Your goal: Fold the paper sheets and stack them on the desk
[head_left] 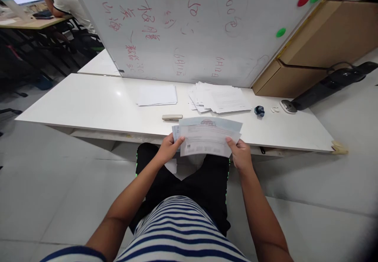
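Observation:
Several printed paper sheets [209,138] are held up at the desk's front edge, above my lap. My left hand [170,148] pinches their left side, thumb on top, where another sheet sticks out underneath. At the right side my right hand [240,152] grips them, its thumb also on the front. Just beyond the papers, to the left, a beige stapler [172,117] lies on the white desk [97,100]. Behind it is a neat stack of white paper [157,95]. A larger, uneven pile of paper [226,98] lies to the right of that stack.
A whiteboard [203,30] with red writing stands along the desk's back. On the right are cardboard boxes [321,34], a black bottle-like object [327,85], a computer mouse [288,106] and a small dark item [259,111]. Another person [73,2] sits at a table far left.

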### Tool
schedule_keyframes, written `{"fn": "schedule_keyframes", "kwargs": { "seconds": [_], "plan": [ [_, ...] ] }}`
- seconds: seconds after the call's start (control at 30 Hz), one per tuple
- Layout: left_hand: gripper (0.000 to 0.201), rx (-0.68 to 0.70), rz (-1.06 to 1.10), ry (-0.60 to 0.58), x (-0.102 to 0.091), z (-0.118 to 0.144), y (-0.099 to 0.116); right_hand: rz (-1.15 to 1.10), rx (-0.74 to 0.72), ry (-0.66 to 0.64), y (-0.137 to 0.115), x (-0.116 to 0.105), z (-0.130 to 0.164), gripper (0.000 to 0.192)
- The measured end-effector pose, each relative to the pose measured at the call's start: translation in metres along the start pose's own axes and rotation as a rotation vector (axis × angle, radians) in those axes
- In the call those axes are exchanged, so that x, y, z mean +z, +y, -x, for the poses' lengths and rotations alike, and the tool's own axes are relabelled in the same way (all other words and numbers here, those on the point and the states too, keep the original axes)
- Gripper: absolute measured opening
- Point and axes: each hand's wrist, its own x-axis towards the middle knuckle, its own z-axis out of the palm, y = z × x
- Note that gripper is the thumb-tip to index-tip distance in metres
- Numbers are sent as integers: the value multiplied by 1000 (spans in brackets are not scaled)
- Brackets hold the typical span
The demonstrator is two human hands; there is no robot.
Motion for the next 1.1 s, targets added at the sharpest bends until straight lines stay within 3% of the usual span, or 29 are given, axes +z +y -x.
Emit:
{"fn": "schedule_keyframes", "kwargs": {
  "seconds": [0.13,0.3,0.47,0.63,0.77,0.9,1.0,1.1],
  "plan": [
    [39,163,-86,24,-4,-32,18,-4,-236,32,-22,16,-27,46],
    [40,149,14,88,9,-57,-2,69,-87,-101,-17,41,-42,50],
    [39,152,63,88,21,-53,-9,88,-95,-136,-12,47,-42,52],
    [39,48,81,82,28,-50,-14,252,-58,-113,0,49,-34,51],
    [34,11,-5,75,30,-38,-17,358,-119,-109,7,43,-20,49],
    [34,56,-200,52,20,-36,-9,487,-198,-130,-1,28,-7,46],
    [43,72,-356,50,5,-50,2,402,-88,-94,-7,17,-3,49],
    [45,109,-560,226,-12,-74,15,229,130,-53,-6,12,-6,50]
  ]
}}
